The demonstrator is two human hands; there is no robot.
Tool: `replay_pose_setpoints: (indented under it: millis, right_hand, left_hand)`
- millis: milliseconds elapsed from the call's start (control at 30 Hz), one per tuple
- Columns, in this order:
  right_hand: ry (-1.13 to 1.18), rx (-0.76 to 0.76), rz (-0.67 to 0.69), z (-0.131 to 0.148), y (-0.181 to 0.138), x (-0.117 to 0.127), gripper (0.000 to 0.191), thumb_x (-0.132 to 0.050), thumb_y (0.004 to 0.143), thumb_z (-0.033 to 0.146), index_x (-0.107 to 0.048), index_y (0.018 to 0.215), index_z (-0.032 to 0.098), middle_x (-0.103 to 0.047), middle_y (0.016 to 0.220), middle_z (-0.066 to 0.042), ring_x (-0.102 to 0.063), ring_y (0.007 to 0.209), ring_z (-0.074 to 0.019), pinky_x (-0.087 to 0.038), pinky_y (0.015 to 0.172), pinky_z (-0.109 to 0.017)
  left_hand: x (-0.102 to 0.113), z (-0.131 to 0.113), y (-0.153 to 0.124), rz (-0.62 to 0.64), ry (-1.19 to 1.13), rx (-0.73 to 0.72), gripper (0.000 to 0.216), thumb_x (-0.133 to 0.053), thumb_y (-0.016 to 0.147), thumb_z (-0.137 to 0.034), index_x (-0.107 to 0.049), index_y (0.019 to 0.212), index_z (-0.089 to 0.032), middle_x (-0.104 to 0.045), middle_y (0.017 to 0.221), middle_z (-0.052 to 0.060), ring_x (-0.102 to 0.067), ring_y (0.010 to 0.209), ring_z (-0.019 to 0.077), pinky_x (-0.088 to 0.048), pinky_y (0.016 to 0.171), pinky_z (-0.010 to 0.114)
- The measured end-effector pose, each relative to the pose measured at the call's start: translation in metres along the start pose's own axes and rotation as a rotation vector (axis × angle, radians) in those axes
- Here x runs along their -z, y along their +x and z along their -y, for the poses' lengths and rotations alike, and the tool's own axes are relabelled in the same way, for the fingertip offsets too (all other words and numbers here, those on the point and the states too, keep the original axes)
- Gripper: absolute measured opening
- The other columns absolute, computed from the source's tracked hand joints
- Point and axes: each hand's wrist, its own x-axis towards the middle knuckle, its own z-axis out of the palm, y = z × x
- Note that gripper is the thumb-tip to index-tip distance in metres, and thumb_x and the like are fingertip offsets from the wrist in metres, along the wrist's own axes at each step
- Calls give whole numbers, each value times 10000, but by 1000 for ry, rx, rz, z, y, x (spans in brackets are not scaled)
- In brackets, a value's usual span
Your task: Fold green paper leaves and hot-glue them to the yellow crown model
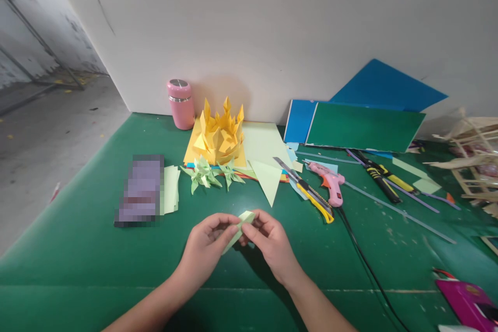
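Note:
Between both hands is a small folded piece of pale green paper [232, 241], held above the green table. My left hand [208, 241] pinches it from the left with thumb and fingers. From the right, my right hand [270, 244] grips its upper end, thumb on top; the fingers hide part of the folds. Just beyond lie pale green folded paper stars [204, 175] and a pointed pale green sheet [266, 179]. Behind these a yellow folded paper crown [220, 140] rests on stacked coloured paper [264, 137].
A pink flask [181, 106] stands at the back wall. Left lies a blurred-out flat object [142, 189] beside green paper slips [170, 189]. To the right are a yellow box cutter [311, 194], a corded pink glue gun [330, 184], pliers [379, 179] and a magenta object [465, 303].

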Motion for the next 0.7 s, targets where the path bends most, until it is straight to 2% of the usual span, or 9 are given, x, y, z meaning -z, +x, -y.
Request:
replay_pose_setpoints:
  millis: [167, 267, 333, 400, 500, 533, 600, 633, 700]
  right_hand:
    - [-27, 26, -12, 0, 0, 0, 313, -727, 699, 452, -565, 705, 183, -562, 618, 43, -526, 559, -97, -465, 606, -237]
    - [-56, 42, -37, 0, 0, 1, 314, -723, 702, 450, -550, 694, 188, -556, 613, 44, -520, 566, -99, -456, 600, -230]
    - [-72, 38, -49, 0, -1, 1, 316, -719, 705, 455, -547, 696, 190, -558, 611, 42, -517, 566, -102, -456, 595, -230]
    - [-76, 30, -52, 0, -1, 2, 319, -714, 707, 466, -552, 706, 191, -562, 623, 37, -518, 569, -105, -461, 593, -235]
    - [-73, 28, -48, 1, -2, 2, 316, -707, 712, 475, -565, 723, 192, -565, 645, 31, -520, 579, -108, -466, 597, -238]
    - [-72, 30, -47, 1, -2, 2, 313, -706, 713, 473, -568, 727, 193, -565, 648, 31, -520, 580, -108, -466, 597, -238]
    - [-72, 32, -45, 0, -2, 3, 307, -707, 715, 469, -572, 731, 193, -566, 650, 29, -519, 578, -109, -466, 593, -238]
    - [-73, 34, -44, 0, -2, 3, 305, -707, 716, 467, -572, 729, 193, -566, 649, 29, -519, 576, -109, -467, 592, -239]
    - [-74, 36, -41, 0, -2, 4, 304, -706, 718, 465, -573, 726, 192, -566, 645, 27, -519, 575, -111, -468, 589, -241]
  left_hand:
    - [0, 3, -1, 3, 79, -63, 228, -685, 668, -361, -648, 790, -171, -707, 735, 30, -678, 686, 186, -556, 688, 302]
    - [2, 5, 2, -11, 223, -168, 215, -643, 699, -351, -632, 828, -179, -704, 810, 51, -672, 754, 200, -551, 706, 314]
    - [10, -1, 6, -63, 385, -271, 186, -573, 753, -355, -606, 826, -188, -681, 792, 52, -658, 741, 203, -545, 695, 331]
    - [28, -13, 13, -248, 642, -432, 163, -501, 795, -331, -572, 835, -190, -651, 818, 72, -634, 792, 227, -520, 769, 386]
    - [66, -38, 22, -646, 1008, -588, 101, -452, 766, -231, -501, 841, -185, -598, 884, 122, -589, 924, 302, -452, 878, 493]
    - [79, -44, 24, -764, 1084, -588, 112, -436, 728, -164, -475, 830, -188, -588, 885, 129, -571, 965, 318, -420, 915, 518]
    - [101, -54, 27, -878, 1134, -438, 239, -425, 644, -65, -440, 843, -196, -580, 862, 111, -572, 950, 317, -431, 897, 527]
    - [108, -56, 28, -859, 1139, -340, 275, -422, 626, -42, -429, 850, -201, -582, 804, 89, -578, 915, 314, -453, 862, 520]
    - [115, -56, 29, -808, 1172, -265, 302, -414, 605, -15, -417, 832, -214, -578, 737, 63, -582, 883, 303, -465, 847, 497]
